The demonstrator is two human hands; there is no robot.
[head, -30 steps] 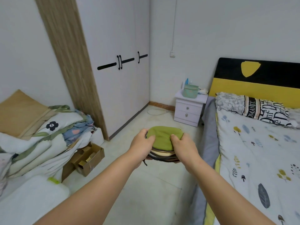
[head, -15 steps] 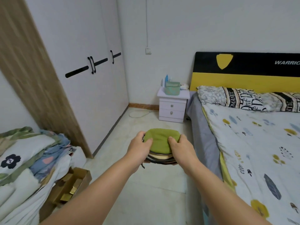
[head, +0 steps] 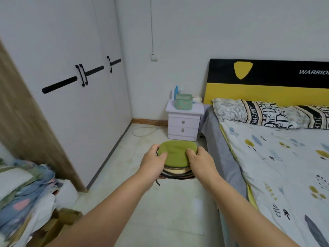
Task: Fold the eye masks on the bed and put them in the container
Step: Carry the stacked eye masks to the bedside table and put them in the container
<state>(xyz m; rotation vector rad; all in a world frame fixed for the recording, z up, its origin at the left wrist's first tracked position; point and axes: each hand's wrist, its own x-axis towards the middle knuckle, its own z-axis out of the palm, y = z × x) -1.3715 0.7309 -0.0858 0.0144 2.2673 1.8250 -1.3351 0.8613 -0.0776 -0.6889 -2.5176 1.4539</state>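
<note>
Head view: my left hand and right hand gripped opposite sides of the stack of eye masks, green on top, held between them; the bed lay to the right.

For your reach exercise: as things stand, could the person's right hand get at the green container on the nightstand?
Probably not yet. The right hand is shut on the stack of eye masks, and the green container stands well beyond it across open floor.

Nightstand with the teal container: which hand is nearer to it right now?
Right, narrowly. The right hand sits almost directly below the nightstand in the view; the left hand is further off toward the wardrobe. Both grip the eye-mask stack.
</note>
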